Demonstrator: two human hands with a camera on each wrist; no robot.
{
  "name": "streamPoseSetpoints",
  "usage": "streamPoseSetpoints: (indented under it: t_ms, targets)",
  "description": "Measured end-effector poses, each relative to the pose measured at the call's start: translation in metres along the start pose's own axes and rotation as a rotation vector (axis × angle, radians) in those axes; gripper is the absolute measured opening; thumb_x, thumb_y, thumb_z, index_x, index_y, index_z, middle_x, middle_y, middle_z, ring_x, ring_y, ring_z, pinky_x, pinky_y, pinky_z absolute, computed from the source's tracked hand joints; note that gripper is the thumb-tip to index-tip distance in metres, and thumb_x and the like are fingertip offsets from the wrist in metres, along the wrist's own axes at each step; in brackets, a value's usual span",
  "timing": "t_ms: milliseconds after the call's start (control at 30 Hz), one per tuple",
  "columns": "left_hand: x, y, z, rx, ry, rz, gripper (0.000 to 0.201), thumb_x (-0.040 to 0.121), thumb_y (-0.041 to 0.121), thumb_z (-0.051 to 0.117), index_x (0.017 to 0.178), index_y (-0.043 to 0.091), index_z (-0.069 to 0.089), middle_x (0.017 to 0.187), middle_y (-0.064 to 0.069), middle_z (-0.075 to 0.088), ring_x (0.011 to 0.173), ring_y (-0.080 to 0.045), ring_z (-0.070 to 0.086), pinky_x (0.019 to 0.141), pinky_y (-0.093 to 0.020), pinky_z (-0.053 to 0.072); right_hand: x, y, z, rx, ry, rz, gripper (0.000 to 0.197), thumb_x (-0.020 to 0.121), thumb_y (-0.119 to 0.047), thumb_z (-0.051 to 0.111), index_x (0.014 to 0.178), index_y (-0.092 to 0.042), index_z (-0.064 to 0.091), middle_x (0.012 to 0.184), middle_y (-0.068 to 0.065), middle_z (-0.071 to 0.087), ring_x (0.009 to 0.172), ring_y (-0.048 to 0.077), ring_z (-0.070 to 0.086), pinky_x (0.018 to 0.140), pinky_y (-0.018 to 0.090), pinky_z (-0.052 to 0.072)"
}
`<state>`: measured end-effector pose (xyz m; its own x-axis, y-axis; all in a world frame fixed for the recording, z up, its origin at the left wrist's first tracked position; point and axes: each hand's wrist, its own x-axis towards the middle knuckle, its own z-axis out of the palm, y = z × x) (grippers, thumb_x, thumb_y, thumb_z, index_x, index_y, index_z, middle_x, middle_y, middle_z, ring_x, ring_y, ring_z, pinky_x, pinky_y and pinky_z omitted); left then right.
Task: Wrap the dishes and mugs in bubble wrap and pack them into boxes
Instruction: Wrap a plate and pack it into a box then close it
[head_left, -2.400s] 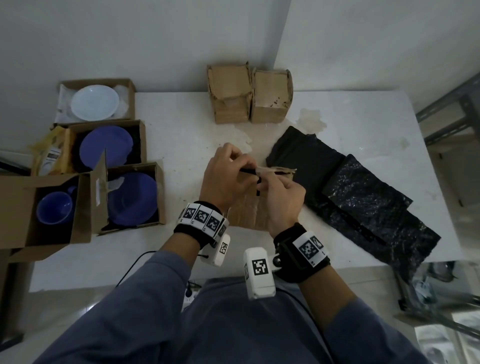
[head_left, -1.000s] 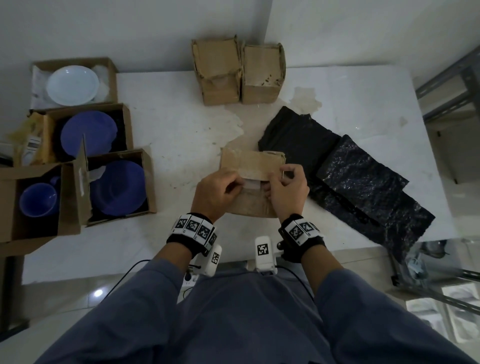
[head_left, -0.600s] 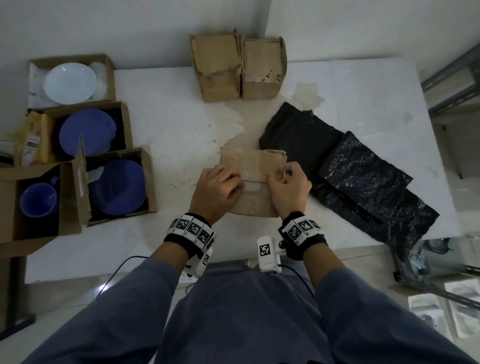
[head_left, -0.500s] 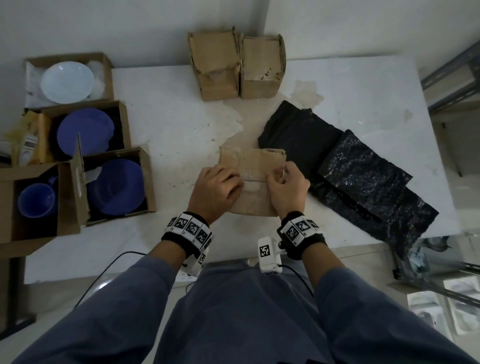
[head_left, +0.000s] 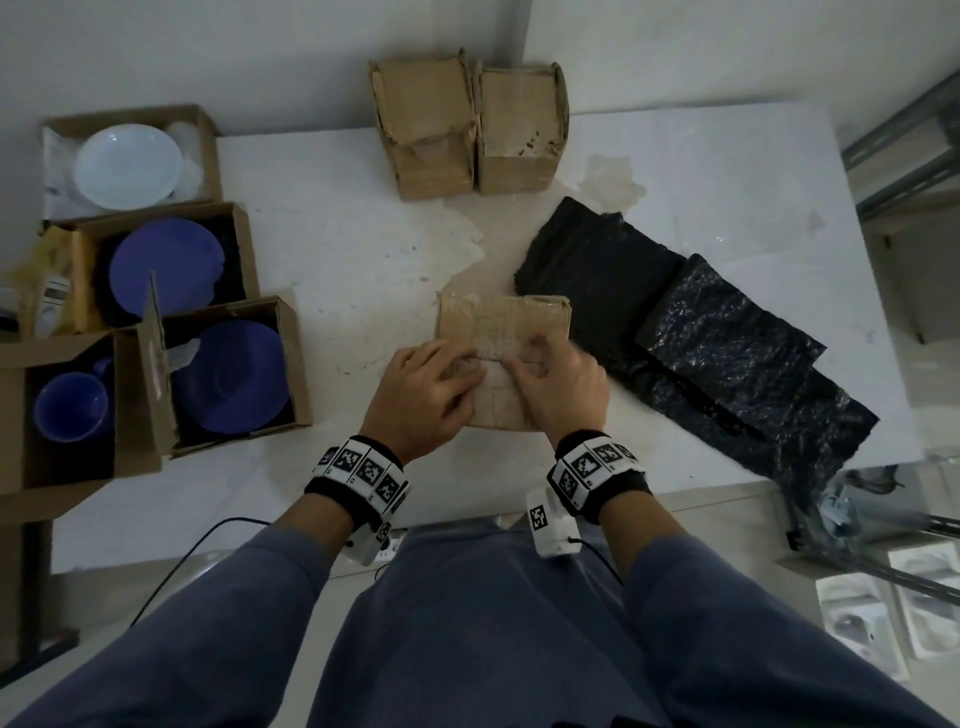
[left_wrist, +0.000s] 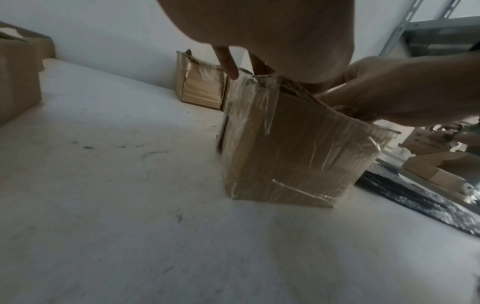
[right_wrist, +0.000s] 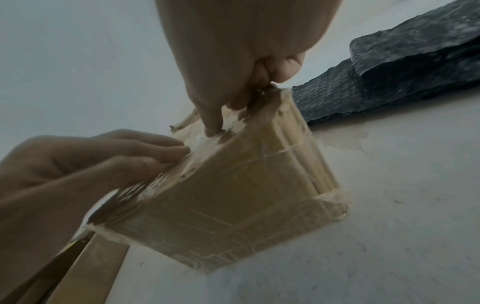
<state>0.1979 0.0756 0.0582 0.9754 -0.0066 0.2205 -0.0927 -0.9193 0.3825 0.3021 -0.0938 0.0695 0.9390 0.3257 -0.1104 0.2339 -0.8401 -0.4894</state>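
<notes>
A closed cardboard box (head_left: 501, 325) bound in clear tape stands on the white table (head_left: 363, 218) in front of me; it also shows in the wrist views (left_wrist: 293, 154) (right_wrist: 233, 195). My left hand (head_left: 447, 382) lies on its top with straight fingers (right_wrist: 166, 152) pressing the tape down. My right hand (head_left: 545, 371) sits on the right side of the top: its curled fingers (right_wrist: 272, 72) grip the upper edge and one digit presses the tape. Black bubble wrap (head_left: 691, 338) lies right of the box.
Two taped boxes (head_left: 467, 124) stand at the back by the wall. At the left are open boxes with a white plate (head_left: 127, 166), two blue plates (head_left: 166, 265) (head_left: 231, 374) and a blue mug (head_left: 70, 413). A metal rack (head_left: 909, 145) stands at the right.
Earlier both hands held the box up with a dark thing at its top. The box now stands on the table and both hands press on its taped top.
</notes>
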Motion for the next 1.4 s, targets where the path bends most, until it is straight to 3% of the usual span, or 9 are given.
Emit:
streamPoseSetpoints:
  t_ms: [133,233,600,733,833,900,1033,1267,1400]
  targets:
    - [0.02,0.008,0.002,-0.078,0.032,-0.204,0.02,0.09,0.034,0.064,0.09,0.019,0.076,0.103,0.008,0.064,0.096,-0.017,0.055,0.078,-0.039,0.043,-0.006,0.008,0.001,0.058,0.004,-0.056,0.041,0.081,-0.053,0.07,0.107,-0.023,0.063,0.079,0.0,0.065,0.073,0.026,0.064,0.065,0.037,0.052]
    - [0.031,0.012,0.008,-0.061,0.016,-0.319,0.024,0.087,0.044,0.066,0.093,0.022,0.073,0.097,0.007,0.059,0.092,-0.018,0.051,0.075,-0.038,0.042,-0.01,0.012,0.001,0.121,-0.012,-0.092,0.04,0.079,-0.052,0.071,0.105,-0.023,0.063,0.075,-0.006,0.057,0.07,0.022,0.061,0.064,0.038,0.052]
    - [0.021,0.022,0.004,-0.104,-0.146,-0.423,0.042,0.078,0.047,0.067,0.113,0.024,0.066,0.116,-0.001,0.045,0.107,-0.022,0.045,0.085,-0.042,0.047,-0.005,0.007,0.003,0.073,-0.016,-0.098,0.032,0.079,-0.043,0.069,0.101,-0.021,0.062,0.08,-0.007,0.058,0.072,0.021,0.06,0.066,0.037,0.049]
    - [0.005,0.033,-0.001,-0.095,-0.103,-0.456,0.031,0.081,0.037,0.071,0.107,0.02,0.072,0.108,0.0,0.054,0.098,-0.02,0.052,0.078,-0.035,0.051,0.024,0.006,0.002,-0.01,-0.107,-0.274,0.029,0.078,-0.032,0.065,0.105,-0.022,0.064,0.097,-0.002,0.058,0.089,0.023,0.057,0.08,0.038,0.036]
    - [0.011,0.03,-0.01,-0.049,-0.027,-0.391,0.017,0.085,0.034,0.065,0.089,0.021,0.075,0.09,0.002,0.061,0.081,-0.021,0.057,0.071,-0.038,0.049,0.036,0.003,-0.004,0.02,0.007,-0.293,0.028,0.078,-0.024,0.066,0.106,-0.018,0.067,0.1,0.001,0.054,0.092,0.022,0.053,0.081,0.038,0.038]
    - [0.026,0.019,-0.012,-0.04,0.034,-0.356,0.016,0.089,0.033,0.064,0.097,0.022,0.072,0.101,0.001,0.059,0.093,-0.019,0.055,0.078,-0.037,0.045,0.028,0.002,-0.005,0.024,0.118,-0.234,0.036,0.078,-0.037,0.068,0.109,-0.019,0.065,0.11,0.002,0.05,0.1,0.02,0.049,0.087,0.036,0.039]
    - [0.046,-0.003,-0.005,-0.149,-0.088,-0.333,0.038,0.082,0.038,0.071,0.115,0.023,0.062,0.133,-0.005,0.042,0.115,-0.021,0.05,0.089,-0.042,0.051,0.003,0.005,0.01,0.027,-0.004,-0.065,0.077,0.076,-0.072,0.061,0.134,-0.024,0.046,0.128,0.003,0.041,0.114,0.021,0.044,0.1,0.037,0.039]
    - [0.03,0.01,0.01,-0.154,-0.01,-0.484,0.04,0.09,0.042,0.063,0.123,0.022,0.056,0.141,-0.007,0.034,0.108,-0.027,0.055,0.078,-0.04,0.053,0.019,0.012,0.02,0.041,-0.051,-0.213,0.06,0.092,-0.046,0.058,0.142,-0.02,0.04,0.13,0.008,0.042,0.117,0.027,0.041,0.102,0.044,0.04]
    - [0.023,0.026,0.015,-0.262,0.141,-0.635,0.031,0.091,0.018,0.056,0.122,0.014,0.053,0.137,-0.009,0.03,0.109,-0.028,0.051,0.084,-0.046,0.053,0.034,0.0,0.016,0.028,-0.055,-0.234,0.061,0.089,-0.046,0.059,0.142,-0.025,0.038,0.134,0.006,0.039,0.121,0.027,0.045,0.106,0.048,0.041]
